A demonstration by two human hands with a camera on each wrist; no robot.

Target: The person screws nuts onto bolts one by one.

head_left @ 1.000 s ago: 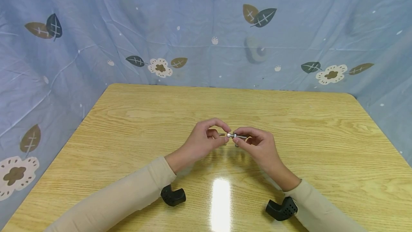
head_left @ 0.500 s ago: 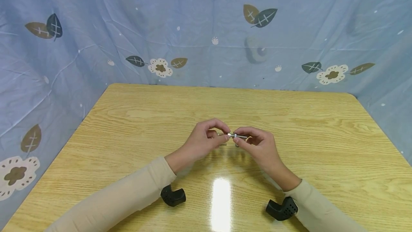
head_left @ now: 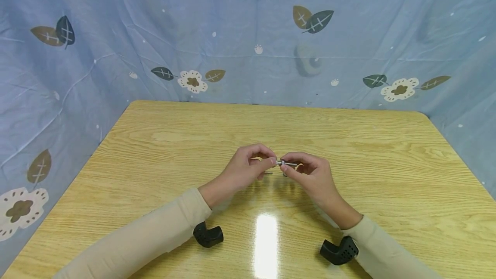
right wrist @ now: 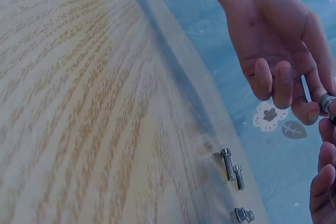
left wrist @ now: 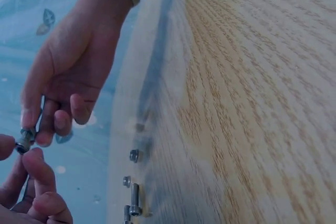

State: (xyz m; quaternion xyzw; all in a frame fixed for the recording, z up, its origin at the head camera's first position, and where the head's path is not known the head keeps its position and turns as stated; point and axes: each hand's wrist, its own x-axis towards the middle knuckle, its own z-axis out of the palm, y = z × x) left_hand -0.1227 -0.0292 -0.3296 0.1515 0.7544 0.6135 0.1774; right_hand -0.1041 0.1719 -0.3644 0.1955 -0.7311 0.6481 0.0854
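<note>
Over the middle of the table, my left hand [head_left: 238, 171] pinches the head of a silver bolt between thumb and index finger. My right hand [head_left: 314, 178] pinches a nut [head_left: 283, 163] on the same bolt [head_left: 291, 165], whose threaded end points right. The left wrist view shows the socket in the bolt head [left wrist: 22, 147], with the left fingertips around it. On the table behind the hands lie two more bolts; the longer bolt [right wrist: 227, 164] is beside the shorter bolt [right wrist: 239, 177]. Two loose nuts, a larger nut [left wrist: 134, 156] and a smaller nut [left wrist: 126, 181], sit near them.
The wood-grain table [head_left: 174, 132] carries a bright light reflection at its front. A blue curtain [head_left: 248, 33] with leaves and flowers hangs behind and on both sides. Black wrist pieces, a left piece [head_left: 208, 235] and a right piece [head_left: 339, 251], stick out below the sleeves.
My left thumb has slid forward over the bolt head, which showed between the fingertips earlier and is now covered in the head view. The right hand keeps its place on the nut.
</note>
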